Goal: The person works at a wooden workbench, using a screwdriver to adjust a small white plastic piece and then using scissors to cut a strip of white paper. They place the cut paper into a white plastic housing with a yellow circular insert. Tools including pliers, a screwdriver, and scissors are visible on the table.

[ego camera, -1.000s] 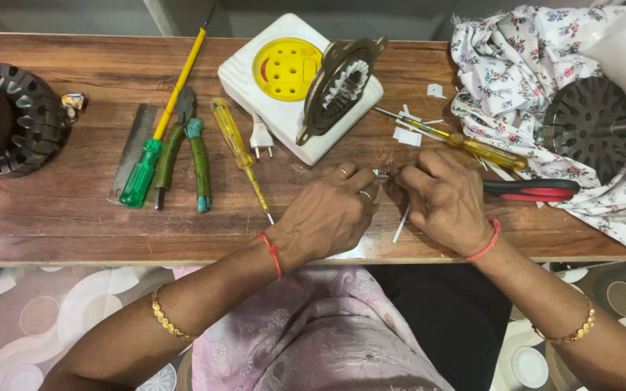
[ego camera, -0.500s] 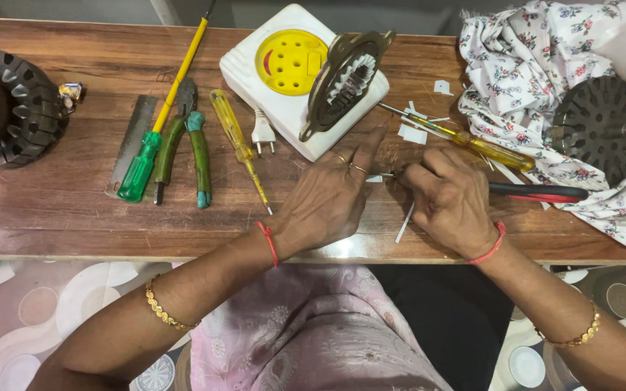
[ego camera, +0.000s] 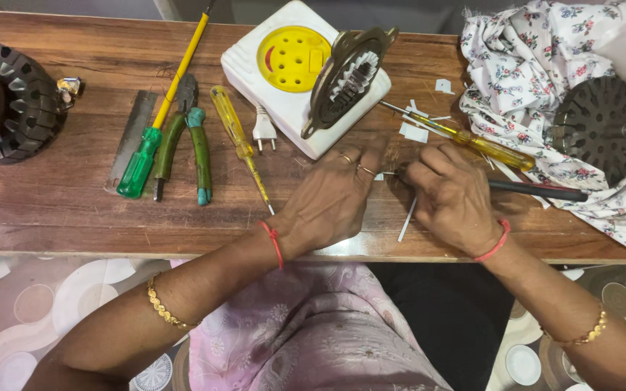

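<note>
At the far left of the wooden surface (ego camera: 52,210) lies a dark slotted stator (ego camera: 9,101), with a small metal bit (ego camera: 70,87) touching its right edge. Next comes a flat steel blade (ego camera: 130,137), partly under a long screwdriver (ego camera: 164,108) with a yellow shaft and green handle. Just beside it lie green-handled pliers (ego camera: 186,137), then a yellow tester (ego camera: 239,141) pointing toward the near edge. A white plug (ego camera: 264,130) lies beside a white box (ego camera: 288,80) with a yellow round face; a brass-coloured end cover (ego camera: 345,80) leans on the box's right corner.

The left hand (ego camera: 331,199) rests palm down on the surface, fingers curled and drawn together toward the right hand, two rings showing. Between the two hands a small white strip (ego camera: 380,176) sits at the fingertips; whether the left hand pinches it cannot be told. A second white strip (ego camera: 406,219) lies on the surface just below the gap. The right hand (ego camera: 454,195) is curled closed, knuckles up, thumb meeting the fingers next to the left hand; what it grips is hidden.

Behind the right hand lie white paper scraps (ego camera: 414,132) and a yellow-handled screwdriver (ego camera: 472,141). A black-handled tool (ego camera: 537,192) sticks out to the right from beneath the hand. At the far right a floral cloth (ego camera: 537,65) carries a dark rotor (ego camera: 599,127).
</note>
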